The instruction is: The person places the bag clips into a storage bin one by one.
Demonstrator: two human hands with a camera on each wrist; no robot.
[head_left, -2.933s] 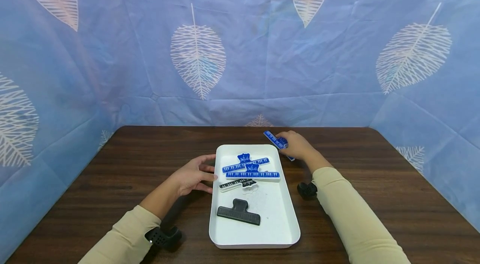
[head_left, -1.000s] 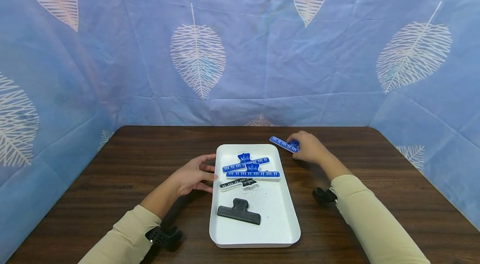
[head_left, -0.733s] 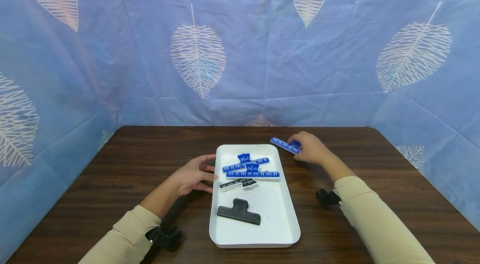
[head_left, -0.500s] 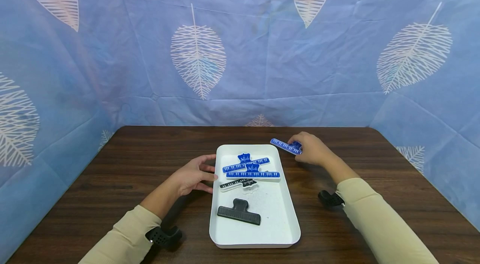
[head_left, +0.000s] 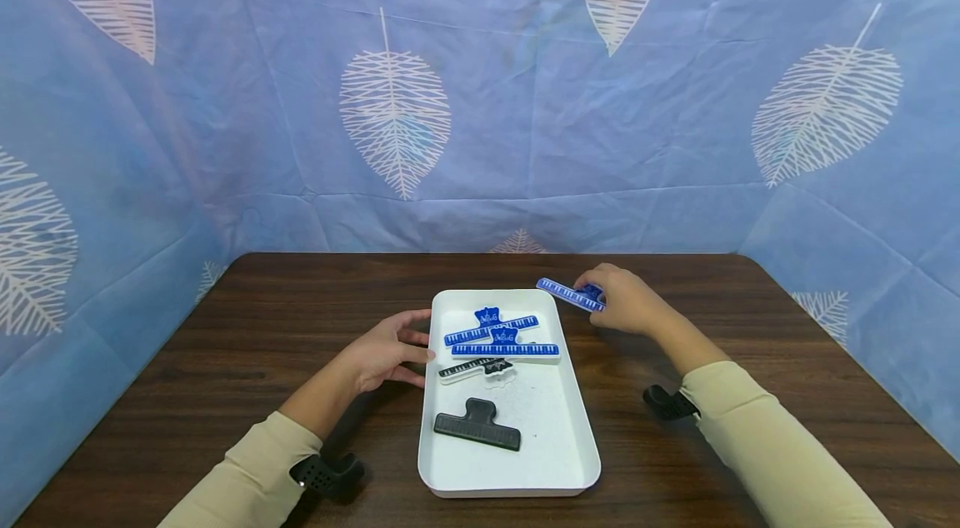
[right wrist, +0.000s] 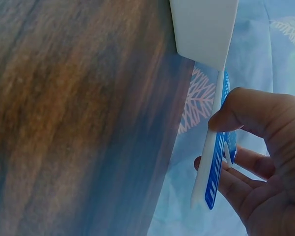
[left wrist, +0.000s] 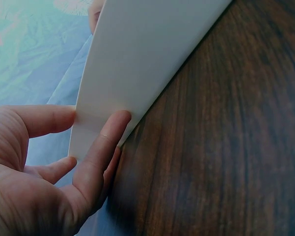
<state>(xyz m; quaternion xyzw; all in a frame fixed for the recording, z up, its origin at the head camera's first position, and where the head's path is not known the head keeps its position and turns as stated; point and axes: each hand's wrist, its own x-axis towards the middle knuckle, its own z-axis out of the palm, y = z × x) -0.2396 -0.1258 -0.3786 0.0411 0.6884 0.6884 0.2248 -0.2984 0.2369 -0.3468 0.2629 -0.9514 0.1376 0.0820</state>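
Note:
My right hand (head_left: pixel 628 300) pinches a blue piano-key clip (head_left: pixel 570 295) beyond the tray's far right corner. In the right wrist view the thumb presses the clip's white long edge (right wrist: pixel 206 162); other fingers lie behind it. With spread fingers, my left hand (head_left: pixel 381 351) touches the left outer wall of a white tray (head_left: pixel 558 449); the left wrist view shows the fingertips against that wall (left wrist: pixel 132 54). Inside the tray a blue piano-key clip (head_left: pixel 525 351) overlaps another blue clip (head_left: pixel 467 336). Nearer lie a small black-and-white piano-key clip (head_left: pixel 462 369) and a plain black clip (head_left: pixel 477 428).
The tray stands on a dark wooden table (head_left: pixel 300 295), toward its near side. Behind the table hangs a blue cloth (head_left: pixel 495 120) with white leaf prints. Black bands (head_left: pixel 326 474) sit on both wrists.
Since the earliest frame my right hand has moved right with the blue clip, which now lies at a flatter slant. My left hand and the things in the tray look unmoved.

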